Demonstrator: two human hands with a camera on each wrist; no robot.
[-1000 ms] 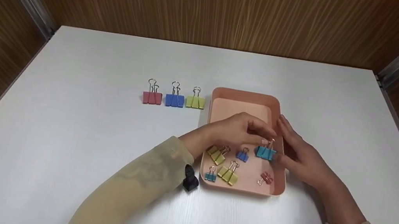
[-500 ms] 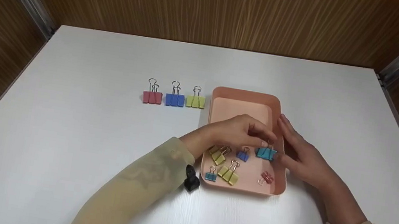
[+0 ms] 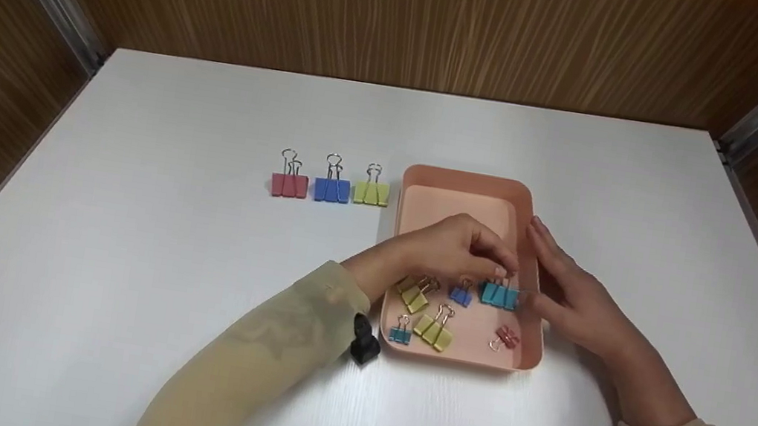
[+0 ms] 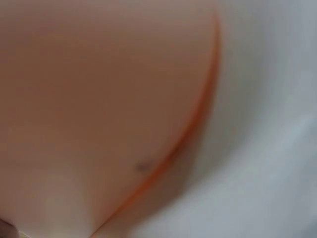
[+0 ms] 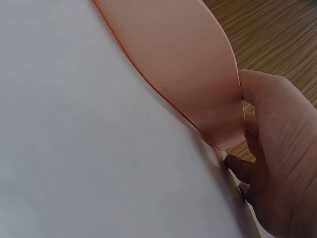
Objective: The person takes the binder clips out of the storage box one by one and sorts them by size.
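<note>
- Head view: my left hand pinches the wire handle of the teal clip inside the pink tray; my right hand, fingers fairly straight, rests against the tray's right wall.
- Left wrist view: blurred — I make out only tray and white table.
- Right wrist view: right hand touches the tray's outer wall — fingers not curled round it.

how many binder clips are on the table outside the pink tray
3. They stand in a row left of the pink tray: a red clip, a blue clip and a yellow-green clip. The arms could hide more.
</note>
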